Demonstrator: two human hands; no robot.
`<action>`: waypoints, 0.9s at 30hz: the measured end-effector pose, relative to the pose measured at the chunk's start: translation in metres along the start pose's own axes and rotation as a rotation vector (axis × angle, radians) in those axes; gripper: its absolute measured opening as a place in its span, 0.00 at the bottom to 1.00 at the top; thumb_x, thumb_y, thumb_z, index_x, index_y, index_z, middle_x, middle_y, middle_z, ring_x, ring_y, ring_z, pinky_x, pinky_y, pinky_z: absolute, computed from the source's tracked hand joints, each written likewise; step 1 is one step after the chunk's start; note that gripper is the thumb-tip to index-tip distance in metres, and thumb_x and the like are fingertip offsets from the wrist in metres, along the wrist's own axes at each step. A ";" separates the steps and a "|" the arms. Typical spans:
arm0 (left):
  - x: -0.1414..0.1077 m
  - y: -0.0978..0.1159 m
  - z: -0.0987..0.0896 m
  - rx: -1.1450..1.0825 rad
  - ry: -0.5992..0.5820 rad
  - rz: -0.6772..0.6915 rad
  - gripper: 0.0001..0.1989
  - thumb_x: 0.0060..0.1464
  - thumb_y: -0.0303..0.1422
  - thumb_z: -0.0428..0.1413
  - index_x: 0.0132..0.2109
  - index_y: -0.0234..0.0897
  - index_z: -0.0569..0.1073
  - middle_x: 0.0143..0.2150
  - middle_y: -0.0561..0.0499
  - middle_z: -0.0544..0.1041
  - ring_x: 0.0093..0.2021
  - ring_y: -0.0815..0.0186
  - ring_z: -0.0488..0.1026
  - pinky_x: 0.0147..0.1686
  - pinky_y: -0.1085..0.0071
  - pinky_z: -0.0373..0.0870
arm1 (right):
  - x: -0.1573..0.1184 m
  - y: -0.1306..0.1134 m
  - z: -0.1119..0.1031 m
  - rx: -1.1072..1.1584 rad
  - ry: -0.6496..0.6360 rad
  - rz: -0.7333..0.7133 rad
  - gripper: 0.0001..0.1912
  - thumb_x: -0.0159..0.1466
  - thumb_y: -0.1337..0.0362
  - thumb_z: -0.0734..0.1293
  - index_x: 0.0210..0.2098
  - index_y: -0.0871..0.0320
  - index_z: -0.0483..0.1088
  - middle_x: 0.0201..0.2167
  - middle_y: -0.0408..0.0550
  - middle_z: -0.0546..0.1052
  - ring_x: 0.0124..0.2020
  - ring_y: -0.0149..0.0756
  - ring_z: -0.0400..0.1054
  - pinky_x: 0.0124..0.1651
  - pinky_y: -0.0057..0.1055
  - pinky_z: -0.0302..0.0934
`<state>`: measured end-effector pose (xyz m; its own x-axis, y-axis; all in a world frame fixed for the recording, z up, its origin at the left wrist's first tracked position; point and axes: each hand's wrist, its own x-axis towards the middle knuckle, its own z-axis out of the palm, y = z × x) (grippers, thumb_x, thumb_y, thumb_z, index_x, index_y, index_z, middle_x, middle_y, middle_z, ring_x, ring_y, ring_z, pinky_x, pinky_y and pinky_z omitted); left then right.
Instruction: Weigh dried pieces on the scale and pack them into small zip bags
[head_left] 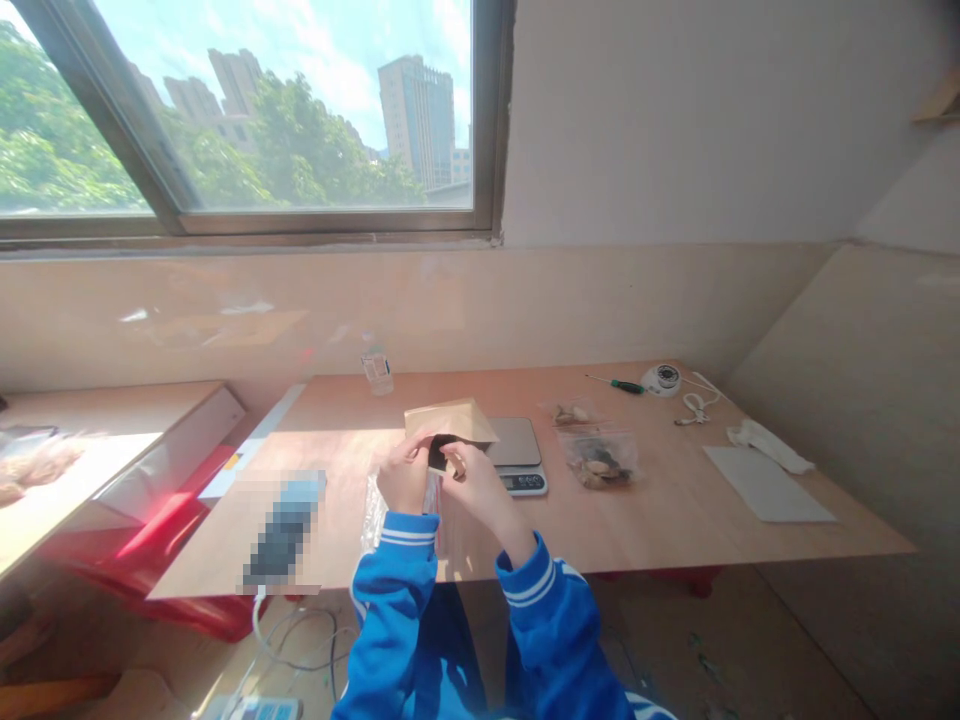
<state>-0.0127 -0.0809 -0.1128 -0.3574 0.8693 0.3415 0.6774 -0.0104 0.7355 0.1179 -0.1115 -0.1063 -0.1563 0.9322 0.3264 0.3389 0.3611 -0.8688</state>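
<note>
A brown paper bag (450, 418) is held above the table, its dark mouth facing me. My left hand (403, 472) is closed on the bag's left edge. At the mouth, my right hand (478, 485) has its fingers pinched around a small brown piece (455, 467), whose kind I cannot make out. Just behind and right of the bag stands a digital kitchen scale (517, 455), partly covered by the bag and my right hand. Under my left forearm lies clear plastic packaging (373, 515).
Two clear zip bags, one nearer (604, 462) and one farther (574, 412), hold brownish pieces. Behind are a water bottle (377, 370), a screwdriver (627, 386) and a white dome camera (663, 379). A white sheet (769, 485) lies right; a blurred-out phone-like object (285, 530) lies left.
</note>
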 end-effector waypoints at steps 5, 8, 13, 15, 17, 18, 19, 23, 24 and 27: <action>0.015 0.001 -0.003 -0.024 0.014 -0.052 0.10 0.51 0.36 0.56 0.40 0.49 0.81 0.37 0.52 0.82 0.39 0.61 0.77 0.35 0.71 0.67 | -0.017 0.021 -0.062 0.535 -0.175 0.086 0.18 0.58 0.60 0.68 0.48 0.55 0.71 0.47 0.50 0.77 0.50 0.40 0.70 0.52 0.37 0.63; 0.017 0.003 -0.003 -0.011 0.026 -0.070 0.10 0.51 0.38 0.57 0.40 0.49 0.81 0.36 0.52 0.82 0.38 0.60 0.77 0.35 0.71 0.67 | -0.009 0.067 -0.081 0.517 0.117 0.197 0.20 0.56 0.55 0.69 0.46 0.56 0.72 0.46 0.51 0.78 0.48 0.40 0.71 0.54 0.39 0.62; 0.012 0.004 -0.004 -0.027 0.009 -0.069 0.10 0.51 0.37 0.57 0.39 0.50 0.81 0.38 0.52 0.82 0.40 0.60 0.77 0.36 0.71 0.67 | 0.010 0.119 -0.072 0.096 0.444 0.216 0.21 0.55 0.53 0.67 0.44 0.61 0.72 0.46 0.58 0.76 0.51 0.48 0.68 0.57 0.48 0.58; 0.012 0.004 -0.006 -0.030 0.001 -0.070 0.10 0.51 0.36 0.57 0.39 0.50 0.81 0.38 0.52 0.82 0.41 0.60 0.77 0.37 0.70 0.67 | 0.009 0.112 -0.063 -0.013 0.468 0.144 0.20 0.58 0.55 0.66 0.45 0.60 0.72 0.50 0.58 0.74 0.55 0.48 0.64 0.59 0.49 0.55; 0.012 0.004 -0.006 -0.029 -0.006 -0.069 0.10 0.50 0.35 0.57 0.39 0.50 0.81 0.37 0.52 0.82 0.41 0.60 0.77 0.36 0.70 0.67 | 0.002 0.091 -0.051 -0.064 0.552 0.045 0.15 0.62 0.58 0.62 0.45 0.58 0.72 0.49 0.56 0.74 0.57 0.46 0.62 0.60 0.48 0.54; 0.012 0.004 -0.006 -0.029 -0.010 -0.068 0.10 0.50 0.34 0.57 0.39 0.50 0.81 0.37 0.52 0.82 0.40 0.60 0.77 0.36 0.71 0.67 | -0.003 0.078 -0.044 -0.077 0.603 -0.002 0.14 0.64 0.60 0.59 0.43 0.57 0.72 0.47 0.55 0.74 0.55 0.44 0.64 0.59 0.47 0.55; 0.012 0.004 -0.006 -0.031 -0.014 -0.064 0.10 0.50 0.34 0.56 0.39 0.50 0.81 0.36 0.52 0.82 0.40 0.61 0.77 0.35 0.71 0.67 | -0.008 0.065 -0.035 -0.081 0.639 -0.032 0.14 0.66 0.62 0.56 0.41 0.56 0.72 0.43 0.53 0.76 0.50 0.42 0.67 0.57 0.46 0.58; 0.011 0.006 -0.004 -0.033 -0.056 -0.053 0.11 0.49 0.34 0.57 0.39 0.48 0.81 0.32 0.52 0.82 0.35 0.62 0.77 0.34 0.71 0.67 | -0.013 0.025 0.001 -0.152 0.223 -0.162 0.15 0.63 0.72 0.56 0.40 0.57 0.73 0.41 0.52 0.76 0.47 0.40 0.69 0.52 0.39 0.63; 0.009 0.006 -0.003 -0.023 -0.066 -0.058 0.11 0.49 0.34 0.56 0.39 0.48 0.81 0.31 0.51 0.82 0.34 0.62 0.77 0.33 0.71 0.67 | -0.008 0.021 0.009 -0.198 0.129 -0.142 0.16 0.61 0.74 0.56 0.41 0.58 0.72 0.43 0.52 0.76 0.48 0.40 0.69 0.53 0.38 0.63; 0.000 0.005 -0.001 0.023 -0.063 -0.064 0.12 0.50 0.34 0.56 0.41 0.48 0.81 0.31 0.50 0.82 0.34 0.61 0.77 0.33 0.70 0.67 | 0.016 0.018 0.024 -0.303 0.001 -0.053 0.19 0.59 0.77 0.58 0.46 0.59 0.71 0.44 0.54 0.77 0.50 0.42 0.69 0.55 0.38 0.62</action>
<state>-0.0101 -0.0819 -0.1090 -0.3599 0.8971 0.2564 0.6694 0.0569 0.7407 0.0990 -0.0902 -0.1259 -0.1800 0.9120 0.3685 0.5914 0.3997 -0.7003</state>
